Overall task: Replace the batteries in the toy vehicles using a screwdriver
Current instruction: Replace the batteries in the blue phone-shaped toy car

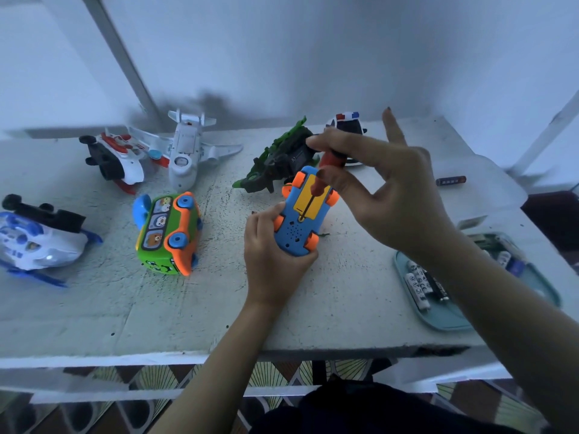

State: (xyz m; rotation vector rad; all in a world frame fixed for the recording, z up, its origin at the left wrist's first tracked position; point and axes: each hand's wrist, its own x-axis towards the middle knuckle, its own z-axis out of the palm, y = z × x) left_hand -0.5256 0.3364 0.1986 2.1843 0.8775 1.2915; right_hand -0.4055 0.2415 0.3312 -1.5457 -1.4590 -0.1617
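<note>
My left hand [272, 261] grips a small blue toy car [303, 214] with orange wheels, turned belly up above the table. A yellow battery cover sits on its underside. My right hand [394, 189] pinches the red handle of a screwdriver [326, 170] between thumb and fingers, little finger raised. The screwdriver's thin shaft runs down across the yellow cover, its tip at a screw hole near the cover's lower end.
On the white table [94, 302]: a green-orange toy bus [169, 233], a white-blue helicopter [34, 242], a red-white helicopter [116, 158], a white plane [188, 151], a green-black toy [279, 158], a police car [346, 122]. A teal tray [445, 317] holds batteries [418, 285]; one dark battery [450, 180] lies far right.
</note>
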